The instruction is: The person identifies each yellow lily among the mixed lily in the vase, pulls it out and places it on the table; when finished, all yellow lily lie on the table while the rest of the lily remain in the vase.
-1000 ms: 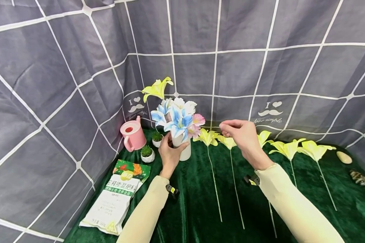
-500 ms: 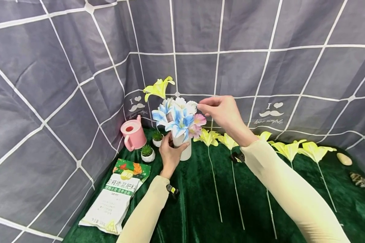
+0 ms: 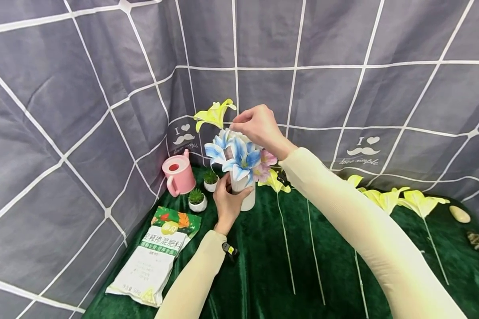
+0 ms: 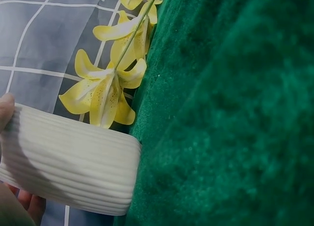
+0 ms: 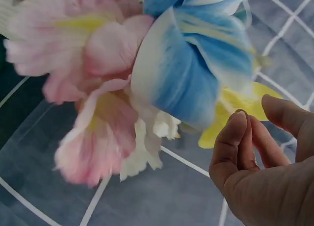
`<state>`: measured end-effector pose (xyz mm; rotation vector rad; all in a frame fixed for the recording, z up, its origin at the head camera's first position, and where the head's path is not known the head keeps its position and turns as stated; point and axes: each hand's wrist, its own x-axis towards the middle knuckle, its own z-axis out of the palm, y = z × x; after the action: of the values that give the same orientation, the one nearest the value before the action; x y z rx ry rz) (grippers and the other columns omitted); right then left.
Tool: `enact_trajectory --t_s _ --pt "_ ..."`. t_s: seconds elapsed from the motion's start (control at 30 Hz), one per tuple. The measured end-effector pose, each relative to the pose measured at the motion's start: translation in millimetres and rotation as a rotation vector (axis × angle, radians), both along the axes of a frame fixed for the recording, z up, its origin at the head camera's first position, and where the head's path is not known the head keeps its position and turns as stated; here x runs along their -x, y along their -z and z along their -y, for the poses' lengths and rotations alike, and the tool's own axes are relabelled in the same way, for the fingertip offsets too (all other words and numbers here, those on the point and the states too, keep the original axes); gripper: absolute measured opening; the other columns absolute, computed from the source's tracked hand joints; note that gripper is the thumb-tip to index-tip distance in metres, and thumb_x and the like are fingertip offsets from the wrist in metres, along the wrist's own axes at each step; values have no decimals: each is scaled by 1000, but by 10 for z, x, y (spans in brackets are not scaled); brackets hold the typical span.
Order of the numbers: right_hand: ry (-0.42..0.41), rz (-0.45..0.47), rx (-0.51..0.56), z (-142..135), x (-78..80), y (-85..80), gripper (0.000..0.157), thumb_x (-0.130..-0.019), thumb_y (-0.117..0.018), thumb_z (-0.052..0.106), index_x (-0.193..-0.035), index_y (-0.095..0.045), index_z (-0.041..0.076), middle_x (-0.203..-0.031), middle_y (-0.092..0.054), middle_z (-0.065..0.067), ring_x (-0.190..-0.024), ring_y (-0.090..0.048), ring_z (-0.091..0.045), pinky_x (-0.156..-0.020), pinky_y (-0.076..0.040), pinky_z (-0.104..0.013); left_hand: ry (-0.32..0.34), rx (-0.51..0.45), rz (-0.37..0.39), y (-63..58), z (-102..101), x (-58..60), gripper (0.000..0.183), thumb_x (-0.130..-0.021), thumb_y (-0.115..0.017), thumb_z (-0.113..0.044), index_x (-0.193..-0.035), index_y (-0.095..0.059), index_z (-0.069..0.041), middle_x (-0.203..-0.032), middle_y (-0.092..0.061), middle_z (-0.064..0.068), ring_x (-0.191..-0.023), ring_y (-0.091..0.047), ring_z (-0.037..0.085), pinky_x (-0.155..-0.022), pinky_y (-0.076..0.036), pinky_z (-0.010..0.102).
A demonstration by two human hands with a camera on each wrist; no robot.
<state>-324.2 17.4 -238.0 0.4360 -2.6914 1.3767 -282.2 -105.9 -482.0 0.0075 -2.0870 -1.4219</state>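
My left hand (image 3: 228, 204) grips a ribbed white vase (image 3: 248, 201), fingers and thumb round its upper part; the left wrist view shows the vase (image 4: 73, 162) close up. Blue-and-white lilies (image 3: 241, 160), pink flowers (image 3: 266, 165) and white flowers fill the vase. A yellow lily (image 3: 215, 114) rises highest, at the back left of the bunch. My right hand (image 3: 259, 128) is over the bunch, just right of that lily. In the right wrist view its fingers (image 5: 230, 138) are bent, the thumb stands apart, and nothing shows between them.
Several yellow lilies (image 3: 421, 203) with long stems lie on the green cloth (image 3: 263, 266) to the right. A pink watering can (image 3: 179, 175), two small potted succulents (image 3: 197, 200) and a white-and-green bag (image 3: 151, 257) stand or lie left. Two stones (image 3: 460, 214) lie far right.
My right hand has moved left and up, from right of the vase to over the flowers beside the yellow lily. My left hand stays on the vase. The head view has shifted slightly.
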Motion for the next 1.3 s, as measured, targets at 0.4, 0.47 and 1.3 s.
enact_trajectory --t_s 0.4,0.47,1.3 --pt "-67 -1 -122 363 434 137 17 -87 -79 26 -96 -83 12 -102 -79 -5 -96 -66 -19 -77 -56 -31 11 19 -12 23 0 0 73 -71 -93 -34 -134 -61 -17 -120 -66 8 -106 -68 25 -91 -59 41" --pt "-79 29 -142 386 447 151 16 -86 -80 25 -95 -83 12 -102 -79 -4 -95 -64 -18 -73 -54 -30 15 22 -18 25 3 3 71 -71 -93 -34 -132 -61 -16 -120 -66 9 -105 -69 25 -91 -59 41" --pt "-41 -9 2 231 381 -31 17 -91 -74 29 -87 -82 15 -90 -78 -7 -73 -66 -12 -60 -46 -23 3 15 -24 33 75 35 76 -70 -94 -30 -136 -60 -14 -122 -66 9 -106 -68 24 -93 -59 39"
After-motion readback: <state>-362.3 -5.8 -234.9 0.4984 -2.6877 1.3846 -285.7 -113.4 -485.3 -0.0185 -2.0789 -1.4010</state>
